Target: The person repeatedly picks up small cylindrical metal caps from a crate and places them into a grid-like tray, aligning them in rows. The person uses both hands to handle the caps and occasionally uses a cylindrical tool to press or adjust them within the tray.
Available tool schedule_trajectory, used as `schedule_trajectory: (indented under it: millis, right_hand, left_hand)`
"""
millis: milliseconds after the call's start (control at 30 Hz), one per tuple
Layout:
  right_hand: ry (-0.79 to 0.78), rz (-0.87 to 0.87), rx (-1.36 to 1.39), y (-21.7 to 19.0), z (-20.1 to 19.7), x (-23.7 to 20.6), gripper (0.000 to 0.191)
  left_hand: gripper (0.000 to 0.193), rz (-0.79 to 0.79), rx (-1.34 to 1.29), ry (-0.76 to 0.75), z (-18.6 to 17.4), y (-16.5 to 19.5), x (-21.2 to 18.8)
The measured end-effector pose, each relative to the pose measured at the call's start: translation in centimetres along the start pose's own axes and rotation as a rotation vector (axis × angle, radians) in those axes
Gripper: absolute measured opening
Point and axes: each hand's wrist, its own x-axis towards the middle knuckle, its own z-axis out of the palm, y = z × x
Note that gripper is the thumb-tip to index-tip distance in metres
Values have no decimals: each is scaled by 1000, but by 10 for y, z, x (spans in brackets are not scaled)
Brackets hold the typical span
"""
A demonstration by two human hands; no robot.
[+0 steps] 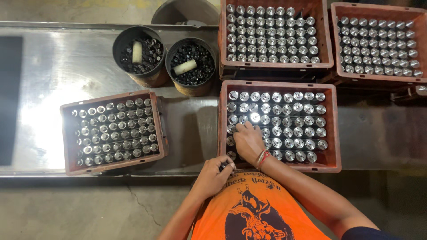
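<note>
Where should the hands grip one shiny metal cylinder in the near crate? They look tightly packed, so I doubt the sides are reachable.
Probably by its top end, from straight above: the metal cylinders stand upright in close rows inside the crate, so only their round tops are exposed.

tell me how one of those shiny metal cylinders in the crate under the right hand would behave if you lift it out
The metal cylinders look solid and polished, so probably heavy for their size and a bit slippery. They stand upright, packed in the crate; laid on the steel table, one would likely roll. The right hand rests on them.
</note>
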Motion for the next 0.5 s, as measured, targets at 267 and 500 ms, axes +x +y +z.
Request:
schedule_trajectory:
  millis: [267,500]
  right_hand:
    - [105,40,162,1,-3,-2,11]
    - [266,67,497,12,-17,-5,13]
  left_hand:
    - [19,32,-39,13,-3,-3,-6]
    - [20,96,65,-8,-9,4,-17]
